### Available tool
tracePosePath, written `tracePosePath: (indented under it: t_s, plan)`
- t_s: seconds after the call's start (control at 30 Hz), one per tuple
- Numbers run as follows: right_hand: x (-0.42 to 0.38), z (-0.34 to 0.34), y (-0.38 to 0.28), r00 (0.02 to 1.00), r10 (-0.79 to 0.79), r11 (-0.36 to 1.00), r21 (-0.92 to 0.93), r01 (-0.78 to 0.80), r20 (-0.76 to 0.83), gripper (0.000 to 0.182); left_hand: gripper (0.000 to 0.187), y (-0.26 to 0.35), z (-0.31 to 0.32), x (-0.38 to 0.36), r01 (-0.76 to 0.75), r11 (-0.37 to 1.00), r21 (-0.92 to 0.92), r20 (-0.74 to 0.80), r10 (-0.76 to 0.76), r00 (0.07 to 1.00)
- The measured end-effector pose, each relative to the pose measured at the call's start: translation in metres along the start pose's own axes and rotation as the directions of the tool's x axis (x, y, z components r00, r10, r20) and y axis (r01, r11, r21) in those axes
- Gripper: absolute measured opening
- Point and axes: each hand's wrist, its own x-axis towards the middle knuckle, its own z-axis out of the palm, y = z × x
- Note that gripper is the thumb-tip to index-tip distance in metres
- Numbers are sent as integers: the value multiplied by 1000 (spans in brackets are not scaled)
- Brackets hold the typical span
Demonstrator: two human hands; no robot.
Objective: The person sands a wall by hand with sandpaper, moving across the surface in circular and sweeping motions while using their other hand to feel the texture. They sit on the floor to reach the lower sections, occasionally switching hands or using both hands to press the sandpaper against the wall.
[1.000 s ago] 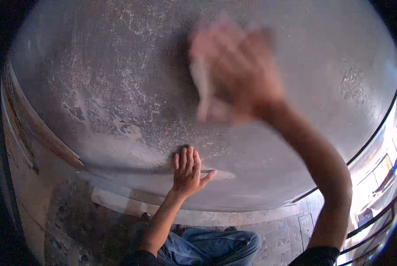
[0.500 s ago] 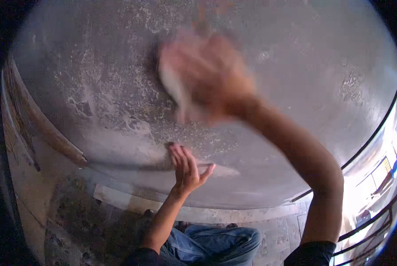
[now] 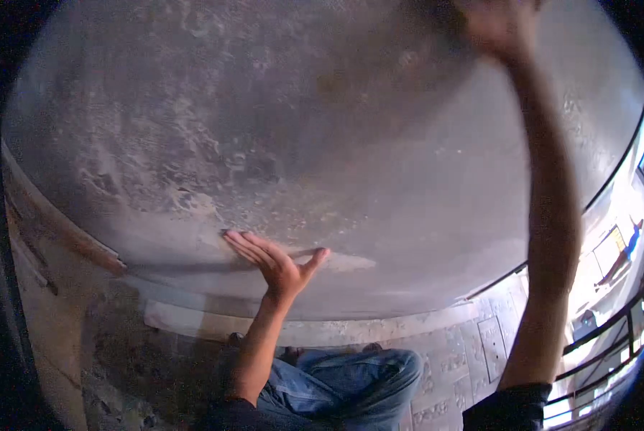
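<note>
A large grey wall-like surface (image 3: pixel 408 179) with rough, patchy, pale-flecked areas fills most of the view. My left hand (image 3: pixel 275 266) lies against its lower part, fingers stretched out and thumb apart, holding nothing. Stretched up to the top right, my right hand (image 3: pixel 500 29) is at the same surface. Motion blurs its fingers, and the frame's top edge cuts them off, so what it holds does not show. A dark shadow lies on the surface just left of it.
My legs in blue jeans (image 3: pixel 336 388) are folded below the surface. A pale strip (image 3: pixel 192 321) runs along its base, above patterned floor tiles (image 3: pixel 451 388). Dark railings (image 3: pixel 609 359) stand at the bright right side. Wooden strips (image 3: pixel 85 241) line the left edge.
My right hand has swept up and right from the middle of the surface, where a whitish flat thing showed under it. The left hand has shifted slightly left, its fingers tilted further left.
</note>
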Motion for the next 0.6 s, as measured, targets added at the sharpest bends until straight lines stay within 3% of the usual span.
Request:
tracePosePath:
  t_s: [0.1,0.17,0.27,0.3,0.37,0.47,0.53,0.6]
  plan:
    - [-45,35,-59,929,-42,994,78,76,-367,78,135,1,0,-2,13,1000,-6,5,-13,1000]
    - [-85,76,-110,933,-357,929,-122,349,-51,87,135,1,0,-1,7,1000,20,21,-8,1000]
    - [-98,77,-88,908,-410,910,26,413,-93,86,135,-5,-4,-4,-5,998,66,48,2,999]
    - [-101,64,-71,933,-340,940,-81,332,-115,86,135,-5,-5,-4,-8,998,66,69,3,998]
    - [-103,52,-28,920,-128,992,-58,115,-371,84,135,-7,-11,-10,0,997,75,122,-9,992]
    - [-98,52,-8,912,142,967,-144,-211,-385,80,136,-6,-5,-10,-4,998,68,162,-7,987]
    - [-94,58,-28,942,289,923,-210,-321,-171,90,137,-9,-2,-11,-17,998,59,134,9,991]
    - [-125,132,15,840,112,912,-282,-299,-531,77,137,-10,0,-12,-40,999,32,115,36,993]
